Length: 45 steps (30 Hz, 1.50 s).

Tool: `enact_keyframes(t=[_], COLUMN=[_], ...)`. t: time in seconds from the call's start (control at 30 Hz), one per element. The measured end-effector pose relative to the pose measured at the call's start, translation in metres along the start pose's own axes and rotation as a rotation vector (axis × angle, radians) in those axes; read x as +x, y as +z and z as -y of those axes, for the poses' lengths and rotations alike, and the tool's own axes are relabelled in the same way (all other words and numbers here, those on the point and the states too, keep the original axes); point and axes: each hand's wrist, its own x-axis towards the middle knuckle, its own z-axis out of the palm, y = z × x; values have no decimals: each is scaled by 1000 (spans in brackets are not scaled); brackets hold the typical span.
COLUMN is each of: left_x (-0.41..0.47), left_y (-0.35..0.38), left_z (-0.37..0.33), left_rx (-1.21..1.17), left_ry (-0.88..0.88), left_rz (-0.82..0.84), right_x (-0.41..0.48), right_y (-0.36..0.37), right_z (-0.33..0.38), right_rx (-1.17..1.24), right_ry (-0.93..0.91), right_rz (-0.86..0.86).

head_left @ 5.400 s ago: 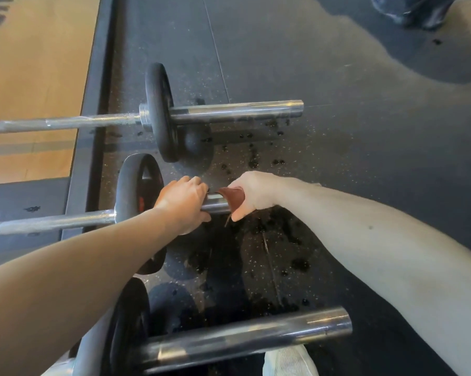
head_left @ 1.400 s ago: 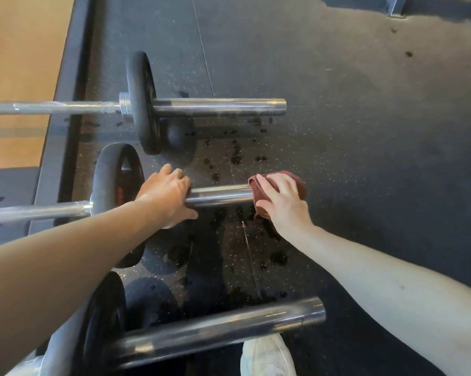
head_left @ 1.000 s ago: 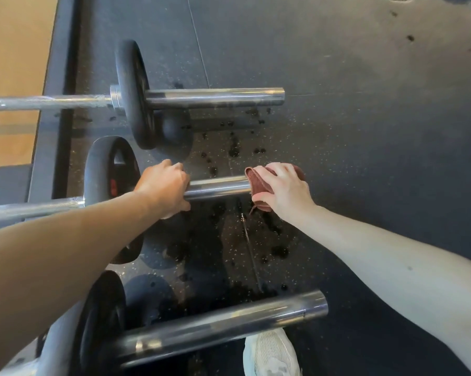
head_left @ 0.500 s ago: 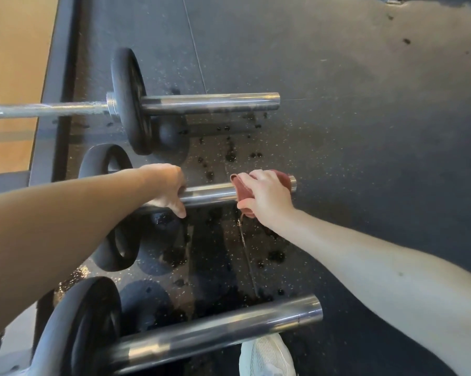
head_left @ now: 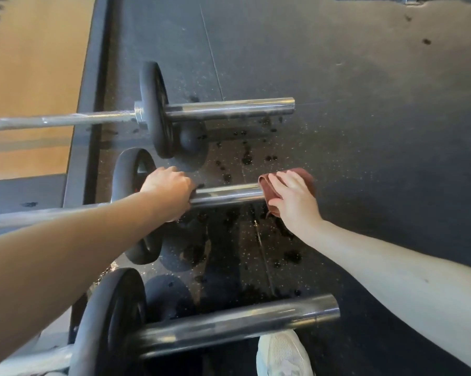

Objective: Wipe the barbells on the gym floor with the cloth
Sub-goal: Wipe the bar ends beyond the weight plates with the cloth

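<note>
1. On the floor [head_left: 364, 131], the middle bar [head_left: 226, 194] lies with its long axis running from 9 to 3 o'clock.
2. The left hand [head_left: 169, 192] is clenched round that bar's sleeve, just beside the plate [head_left: 125, 175].
3. The right hand [head_left: 294, 202] grasps the cloth [head_left: 266, 185] wrapped over the sleeve's 3 o'clock end, with its fingers [head_left: 285, 180] draped on top.
4. Bare steel lies toward 9 o'clock from the cloth, between the 2 hands. I judge the next stroke should slide that way, along the axis.
</note>
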Motion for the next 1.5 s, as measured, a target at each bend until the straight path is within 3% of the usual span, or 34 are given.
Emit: enact_keyframes(t=[0.17,0.3,0.4,0.53,0.63,0.83,1.0,1.2,1.37,1.5], left_x=[-31,-52,-59,-57,-55,-56,-54,-54,-60,-79], left_y=[-11,-14,-4,10,12,14,16,13,9,4], left_z=[23,54,68,63,60,58,58,50,57,60], left_rx=[361,122,-175,-280,-297,-319,-314,-247,-241,-338], left_ry=[-9,-159,-273,-321,-348,-367,-361,-352,-355,-316], left_rz=[-141,-275,-295,-364,-395,-427,-430,-412,-313,-192], right_x=[16,23,21,11,13,12,6,-6,5,12], right_y=[30,54,41,11,12,55,52,-12,-58,-99], right_z=[107,166,132,67,84,190,143,55,96,138], right_rx=[-59,-50,-98,-55,-92,-73,-56,6,354,382], right_ry=[-165,-298,-379,-65,96,-85,-242,7,285,114], right_rz=[61,91,136,65,58,150,140,153,200,162])
